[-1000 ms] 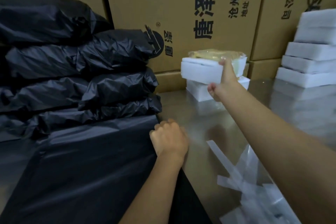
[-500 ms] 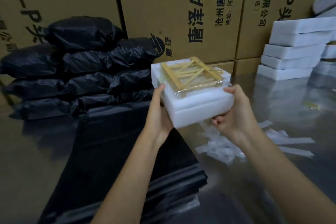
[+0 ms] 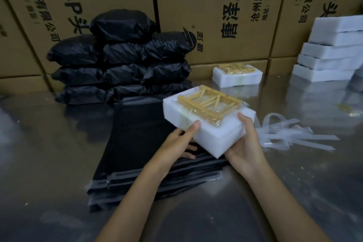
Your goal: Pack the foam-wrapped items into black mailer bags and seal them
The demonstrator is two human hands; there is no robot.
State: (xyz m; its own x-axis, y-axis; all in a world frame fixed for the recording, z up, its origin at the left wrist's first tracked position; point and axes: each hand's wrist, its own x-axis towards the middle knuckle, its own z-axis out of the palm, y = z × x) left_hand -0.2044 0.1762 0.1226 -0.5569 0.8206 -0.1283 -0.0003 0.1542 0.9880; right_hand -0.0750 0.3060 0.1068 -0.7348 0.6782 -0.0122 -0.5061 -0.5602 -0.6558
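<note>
Both hands hold one foam-wrapped item (image 3: 208, 124) up above the desk (image 3: 294, 173), tilted, over the flat stack of empty black mailer bags (image 3: 137, 139). The left hand (image 3: 176, 143) has its thumb pressed on the foam's near left edge, the other fingers (image 3: 188, 152) curled beneath. The right hand (image 3: 245, 143) cups the near right corner, thumb on top, fingers clamped on the block from below. A yellowish lattice piece (image 3: 209, 105) under clear film sits in the foam's top. A second foam-wrapped item (image 3: 237, 75) lies farther back by the cartons (image 3: 206, 6). Filled black bags (image 3: 121, 61) are piled at back left; white foam blocks (image 3: 332, 51) are stacked right; clear strips (image 3: 290, 135) lie just beside the right hand.
</note>
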